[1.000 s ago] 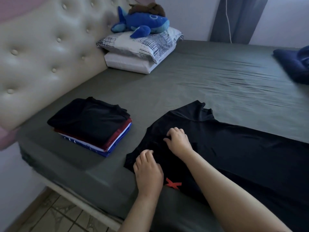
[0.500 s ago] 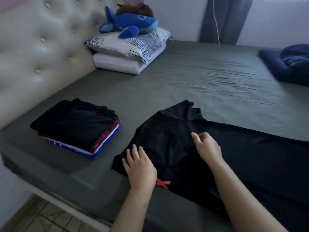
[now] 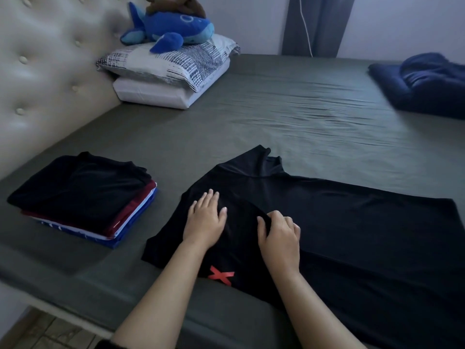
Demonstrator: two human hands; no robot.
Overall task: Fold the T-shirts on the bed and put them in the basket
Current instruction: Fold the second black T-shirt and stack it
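A black T-shirt with a red X mark lies spread on the grey bed sheet, its collar end toward the left. My left hand lies flat on the shirt near the shoulder, fingers straight. Just to its right, my right hand has its fingers curled into a raised fold of the black cloth. A stack of folded T-shirts sits at the left on the bed, black on top, then dark red, white and blue. No basket is in view.
Two pillows with a blue plush whale lie by the padded headboard. A dark blue bundle of cloth rests at the far right. The bed's near edge drops to a tiled floor at lower left.
My left hand slid up onto the shirt's shoulder area. My right hand moved back toward it and gathered a fold of cloth. The camera shifted slightly.
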